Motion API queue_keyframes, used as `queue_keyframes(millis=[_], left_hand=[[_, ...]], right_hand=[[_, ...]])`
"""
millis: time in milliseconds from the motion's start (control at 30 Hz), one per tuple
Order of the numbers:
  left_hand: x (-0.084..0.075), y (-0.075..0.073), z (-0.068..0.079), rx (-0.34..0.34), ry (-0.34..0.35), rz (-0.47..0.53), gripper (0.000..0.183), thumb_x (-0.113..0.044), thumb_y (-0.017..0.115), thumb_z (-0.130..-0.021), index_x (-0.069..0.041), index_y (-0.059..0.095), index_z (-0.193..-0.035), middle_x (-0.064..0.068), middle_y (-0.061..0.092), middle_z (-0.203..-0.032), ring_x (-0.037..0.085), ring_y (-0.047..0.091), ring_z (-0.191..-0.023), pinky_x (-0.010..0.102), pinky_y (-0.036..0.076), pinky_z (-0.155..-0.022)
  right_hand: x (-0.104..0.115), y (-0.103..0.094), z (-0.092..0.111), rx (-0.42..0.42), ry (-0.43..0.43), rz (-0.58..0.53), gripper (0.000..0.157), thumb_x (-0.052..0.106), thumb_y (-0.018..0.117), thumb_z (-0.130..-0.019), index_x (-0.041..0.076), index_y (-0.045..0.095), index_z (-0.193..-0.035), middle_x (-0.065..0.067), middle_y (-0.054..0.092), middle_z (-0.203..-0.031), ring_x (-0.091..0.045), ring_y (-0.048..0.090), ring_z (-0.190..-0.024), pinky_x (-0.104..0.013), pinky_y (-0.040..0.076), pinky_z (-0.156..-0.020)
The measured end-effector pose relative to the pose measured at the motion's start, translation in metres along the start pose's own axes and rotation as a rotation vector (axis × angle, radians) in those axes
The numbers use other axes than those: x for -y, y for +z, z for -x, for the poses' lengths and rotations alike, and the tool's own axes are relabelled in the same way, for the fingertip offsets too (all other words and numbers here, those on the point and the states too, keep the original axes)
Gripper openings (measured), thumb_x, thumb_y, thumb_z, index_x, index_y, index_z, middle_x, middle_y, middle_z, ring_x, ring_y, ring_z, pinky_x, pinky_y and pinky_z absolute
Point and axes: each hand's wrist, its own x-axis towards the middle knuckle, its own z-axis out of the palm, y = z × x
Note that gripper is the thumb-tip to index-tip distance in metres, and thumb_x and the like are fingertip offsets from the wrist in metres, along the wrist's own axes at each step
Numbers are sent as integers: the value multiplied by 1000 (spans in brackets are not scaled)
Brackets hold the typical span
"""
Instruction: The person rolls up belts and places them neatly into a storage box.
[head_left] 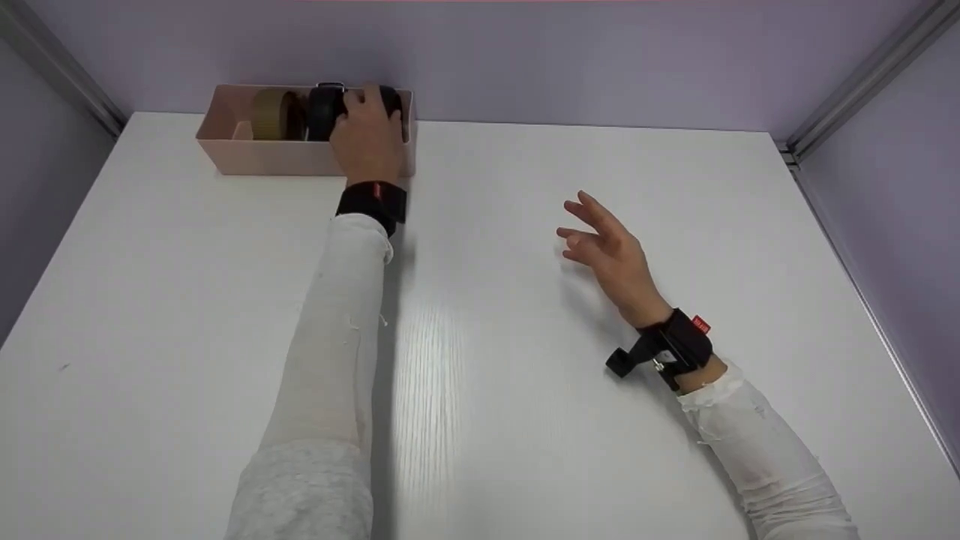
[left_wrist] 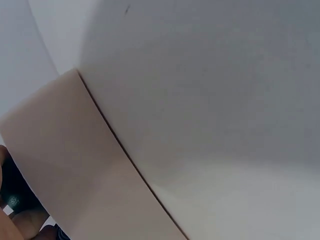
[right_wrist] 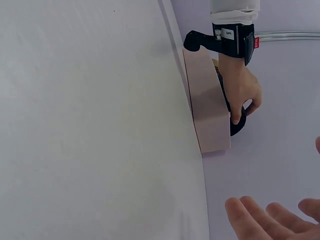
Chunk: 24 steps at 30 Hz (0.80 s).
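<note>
A long pink box stands at the back left of the table. My left hand reaches over its front wall into the right end and grips a black ring-shaped roll. In the right wrist view, thumb and fingers close round the black roll at the box's rim. The left wrist view shows mostly the box's wall, with part of a dark thing between fingers at the left edge. My right hand hovers over the table at the right with fingers spread, holding nothing.
Left of my hand in the box sit a brown tape roll and another black roll with a metal buckle-like piece on top. The white table ends at a pale purple wall behind, with metal frame posts at both corners.
</note>
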Motion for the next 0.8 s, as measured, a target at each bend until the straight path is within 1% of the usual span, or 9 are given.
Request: queue_keyframes(millis=[167,267,333,400,533,600,667,733,800], left_hand=[[-1,-3,-1,50,-25,24,62,-43,54,-108,-5,40,-154,21,49,-150,37,68,-112,47,57,-94],[-1,-3,-1,78,-20,52,69,-50,51,-107,-4,37,-156,20,47,-152,38,67,-112,47,56,-95],[-2,-3,1,86,-11,82,71,-53,48,-106,-4,36,-156,20,44,-155,38,67,-113,47,56,-96],[-1,-2,5,68,13,120,72,-53,47,-106,-3,36,-155,21,42,-155,38,65,-114,47,55,-98],[4,-6,22,-21,113,202,65,-47,49,-106,-1,40,-152,21,41,-154,38,62,-116,47,53,-99],[7,-11,32,-69,177,237,61,-43,52,-106,-1,45,-150,21,44,-152,38,60,-121,46,51,-103],[12,-18,42,-112,249,262,56,-39,53,-106,-1,50,-147,21,48,-149,37,57,-127,46,47,-108],[20,-24,51,-116,308,260,52,-34,55,-106,-1,53,-145,19,50,-150,34,51,-137,45,40,-116],[29,-29,59,-90,350,225,50,-31,56,-105,-1,54,-145,18,48,-154,33,41,-147,48,30,-123]], right_hand=[[1,-1,1,3,-4,1,63,4,59,-103,8,35,-161,-18,44,-160,-39,58,-132,-32,56,-96],[3,-2,0,-6,-10,2,62,4,59,-103,8,36,-161,-17,45,-159,-38,59,-130,-32,56,-96],[4,-5,-1,-14,-22,17,62,5,60,-104,8,37,-161,-17,45,-159,-38,59,-130,-31,56,-96],[7,-8,-1,-20,-43,44,62,6,60,-103,8,36,-161,-17,45,-159,-39,58,-131,-30,55,-97],[13,-22,-8,-51,-107,150,63,6,61,-104,7,34,-162,-14,45,-160,-39,55,-134,-30,51,-104],[17,-33,-15,-89,-141,226,63,6,61,-104,8,35,-161,-11,45,-160,-36,54,-135,-34,48,-109],[19,-46,-24,-142,-159,333,62,10,61,-104,9,36,-161,-7,45,-161,-31,53,-138,-39,45,-113],[21,-59,-36,-195,-165,454,62,15,62,-104,10,38,-161,-6,44,-161,-27,50,-141,-43,42,-115],[20,-71,-47,-233,-147,595,63,21,63,-103,11,38,-160,-8,41,-163,-25,44,-146,-43,36,-119]])
